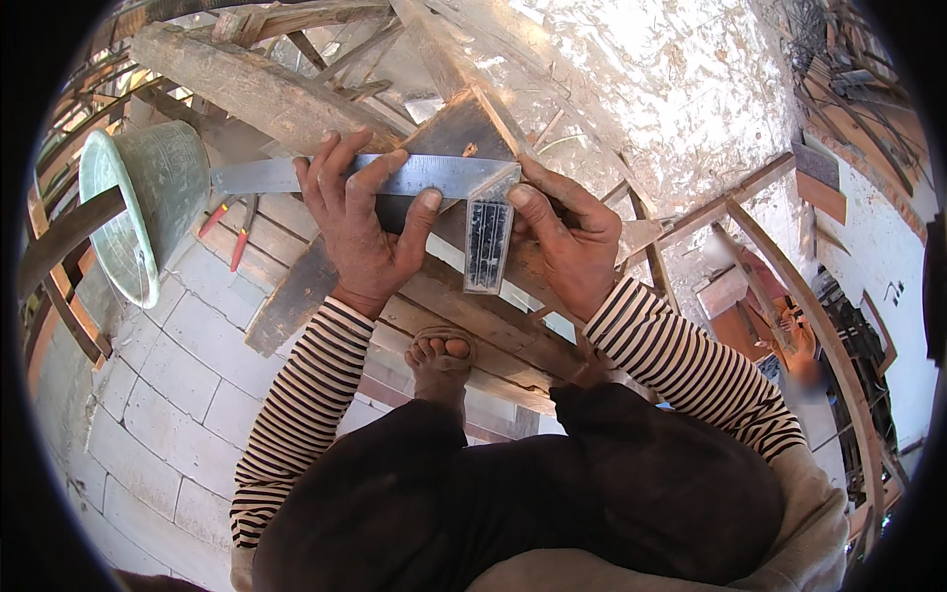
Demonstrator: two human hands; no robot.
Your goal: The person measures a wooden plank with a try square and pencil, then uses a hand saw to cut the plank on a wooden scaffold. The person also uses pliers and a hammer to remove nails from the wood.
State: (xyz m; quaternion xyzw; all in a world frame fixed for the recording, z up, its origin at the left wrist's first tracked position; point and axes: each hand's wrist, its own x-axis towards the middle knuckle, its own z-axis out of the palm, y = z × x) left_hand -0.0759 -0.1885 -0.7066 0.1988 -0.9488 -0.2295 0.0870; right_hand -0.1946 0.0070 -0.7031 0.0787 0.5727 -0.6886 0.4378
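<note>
Dark trousers (pixel 513 503), mine: knees bent. Carpenter's square (pixel 488 242), one: metal blade crosswise, dark handle toward me, in front of my knees, over a dark board (pixel 456 126); whether they touch, I cannot tell. My left hand (pixel 360 232): thumb and fingers on the blade. My right hand (pixel 572 232): pinching the corner by the handle. Red-handled tool (pixel 240 249): to my left, near a pale green bucket (pixel 168 178).

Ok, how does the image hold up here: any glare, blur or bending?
Head view throughout: bright glare washes out the whitish, patchy surface at upper right; the silver-bladed metal square, left hand and right hand look fairly sharp; the long brown wooden strip at right bows toward the fisheye rim, with small blurred patches left of it.
</note>
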